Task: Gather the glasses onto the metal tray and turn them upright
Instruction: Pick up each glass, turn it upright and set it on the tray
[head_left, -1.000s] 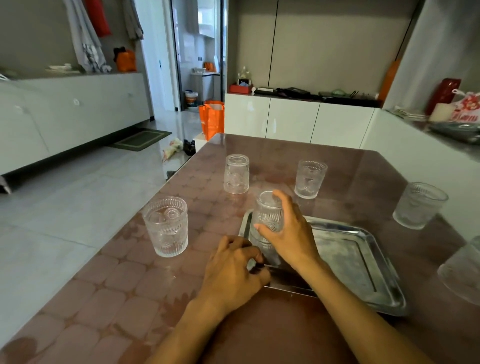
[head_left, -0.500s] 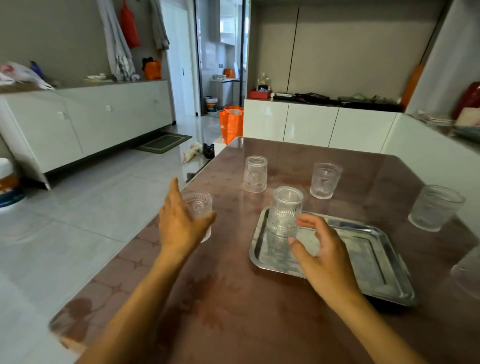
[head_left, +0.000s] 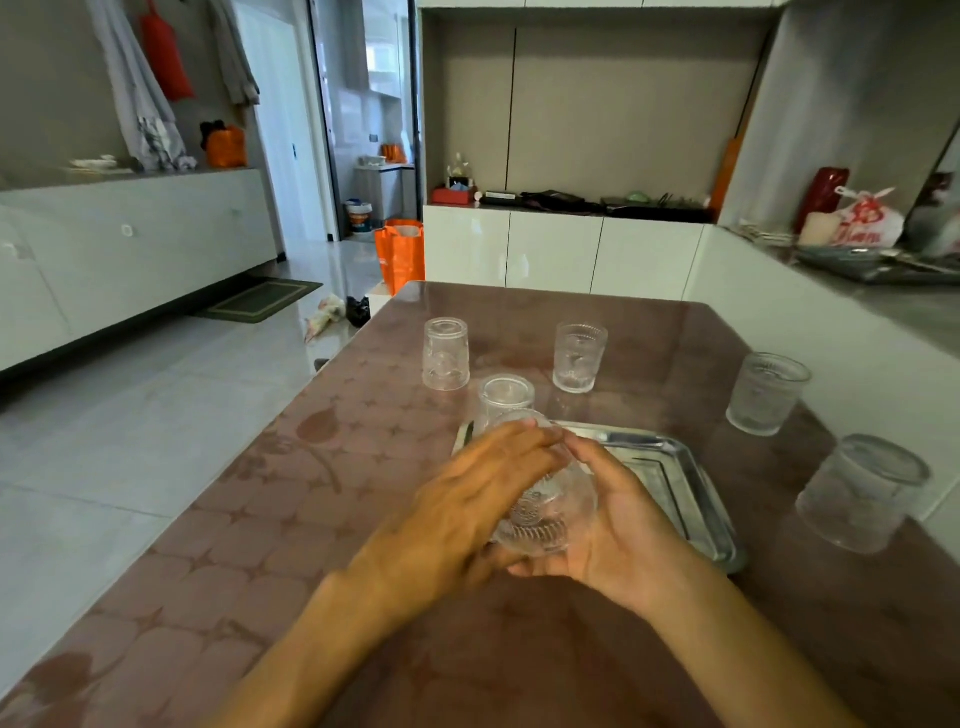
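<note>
Both hands hold one ribbed clear glass (head_left: 545, 512) above the near left corner of the metal tray (head_left: 691, 499). My left hand (head_left: 467, 499) wraps its left side and my right hand (head_left: 618, 519) cups its right side. The glass is tilted, its patterned base facing me. Another glass (head_left: 505, 397) stands upside down on the tray's far left corner, just behind my fingers. On the table stand several more glasses: one upside down (head_left: 445, 353), one upright (head_left: 579, 356), and two at the right (head_left: 766, 392) (head_left: 860, 493).
The brown patterned table (head_left: 322, 499) ends at the left over a tiled floor. A white counter (head_left: 831, 322) runs close along the table's right side. An orange bag (head_left: 400, 254) stands on the floor beyond the far edge.
My left hand has carried the glass from the table's left side over to the tray. My right hand has left the upside-down glass on the tray and now cups the carried one.
</note>
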